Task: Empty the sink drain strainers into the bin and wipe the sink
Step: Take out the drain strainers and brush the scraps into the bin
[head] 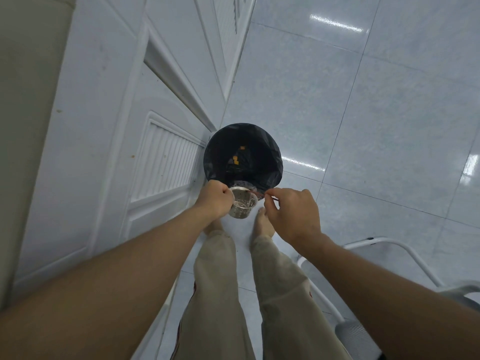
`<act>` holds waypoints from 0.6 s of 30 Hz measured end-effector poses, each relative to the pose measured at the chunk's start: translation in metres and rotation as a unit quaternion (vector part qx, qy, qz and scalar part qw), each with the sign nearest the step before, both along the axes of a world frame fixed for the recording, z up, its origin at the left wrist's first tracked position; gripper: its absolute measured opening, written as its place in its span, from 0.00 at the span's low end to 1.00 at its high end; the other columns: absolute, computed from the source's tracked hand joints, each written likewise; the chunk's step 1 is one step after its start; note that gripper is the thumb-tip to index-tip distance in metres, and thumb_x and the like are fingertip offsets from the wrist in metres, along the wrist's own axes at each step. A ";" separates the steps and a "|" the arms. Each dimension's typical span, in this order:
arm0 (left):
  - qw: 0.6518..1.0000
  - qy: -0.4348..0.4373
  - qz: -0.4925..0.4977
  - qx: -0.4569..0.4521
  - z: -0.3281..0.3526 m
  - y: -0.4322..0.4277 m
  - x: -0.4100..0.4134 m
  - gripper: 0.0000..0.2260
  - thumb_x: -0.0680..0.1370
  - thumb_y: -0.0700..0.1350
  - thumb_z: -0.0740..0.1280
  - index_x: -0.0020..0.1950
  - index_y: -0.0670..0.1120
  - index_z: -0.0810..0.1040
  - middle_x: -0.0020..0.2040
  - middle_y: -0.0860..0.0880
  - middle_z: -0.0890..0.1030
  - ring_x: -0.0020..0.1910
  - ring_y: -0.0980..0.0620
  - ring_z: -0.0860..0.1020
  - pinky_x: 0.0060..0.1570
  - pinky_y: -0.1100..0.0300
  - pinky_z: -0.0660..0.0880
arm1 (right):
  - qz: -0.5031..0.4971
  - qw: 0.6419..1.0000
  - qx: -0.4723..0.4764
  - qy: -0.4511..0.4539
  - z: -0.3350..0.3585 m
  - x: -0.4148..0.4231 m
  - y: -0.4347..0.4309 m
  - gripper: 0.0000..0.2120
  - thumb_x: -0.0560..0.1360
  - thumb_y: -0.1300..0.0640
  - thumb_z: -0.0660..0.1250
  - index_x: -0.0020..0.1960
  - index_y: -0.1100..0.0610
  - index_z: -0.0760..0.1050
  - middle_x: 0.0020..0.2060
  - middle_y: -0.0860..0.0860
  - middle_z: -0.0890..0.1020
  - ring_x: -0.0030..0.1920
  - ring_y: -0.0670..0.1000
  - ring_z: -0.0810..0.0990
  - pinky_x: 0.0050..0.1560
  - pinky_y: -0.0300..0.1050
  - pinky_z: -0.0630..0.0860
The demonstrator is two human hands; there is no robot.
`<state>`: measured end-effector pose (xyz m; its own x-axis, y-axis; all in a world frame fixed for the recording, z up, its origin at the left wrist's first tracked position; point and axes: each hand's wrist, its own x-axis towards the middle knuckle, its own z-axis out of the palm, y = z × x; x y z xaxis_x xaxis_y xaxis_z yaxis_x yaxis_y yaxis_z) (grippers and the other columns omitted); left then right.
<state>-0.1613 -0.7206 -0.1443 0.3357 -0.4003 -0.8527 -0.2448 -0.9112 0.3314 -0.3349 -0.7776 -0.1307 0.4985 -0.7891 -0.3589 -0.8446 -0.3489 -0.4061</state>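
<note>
A round bin (272,162) lined with a black bag stands on the floor by a white cabinet door. A few orange scraps (236,160) lie inside it. My left hand (215,200) grips the rim of a metal drain strainer (242,203), a perforated cup held just at the bin's near edge. My right hand (291,211) pinches a thin reddish stick or band (262,194) that reaches to the strainer's rim. What the strainer holds is too small to make out.
White cabinet doors (117,152) with a louvred vent run along the left. Glossy pale floor tiles (389,113) spread to the right. A white metal step stool (363,281) stands at lower right. My bare feet are just below the bin.
</note>
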 end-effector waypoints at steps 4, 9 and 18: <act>1.000 -0.007 -0.007 -0.005 -0.003 0.000 0.001 0.17 0.79 0.36 0.59 0.30 0.42 0.71 0.26 0.47 0.68 0.26 0.52 0.65 0.28 0.60 0.63 | 0.006 0.999 0.001 -0.037 0.002 -0.003 -0.002 0.09 0.78 0.51 0.67 0.49 0.51 0.85 0.40 0.46 0.87 0.35 0.48 0.82 0.51 0.46 0.72; 1.000 -0.020 -0.015 -0.015 -0.005 0.000 -0.001 0.20 0.80 0.36 0.59 0.27 0.45 0.70 0.26 0.49 0.70 0.26 0.53 0.68 0.29 0.61 0.65 | 0.032 0.997 0.072 0.010 0.000 -0.003 -0.004 0.12 0.80 0.49 0.64 0.55 0.51 0.85 0.45 0.48 0.87 0.41 0.51 0.83 0.55 0.51 0.78; 0.997 -0.074 -0.008 -0.026 -0.007 0.001 0.003 0.12 0.84 0.43 0.57 0.51 0.43 0.79 0.46 0.46 0.80 0.45 0.48 0.77 0.41 0.57 0.72 | 0.056 0.986 0.121 0.096 -0.003 -0.014 -0.010 0.14 0.83 0.50 0.57 0.56 0.52 0.79 0.42 0.51 0.85 0.40 0.54 0.81 0.44 0.50 0.79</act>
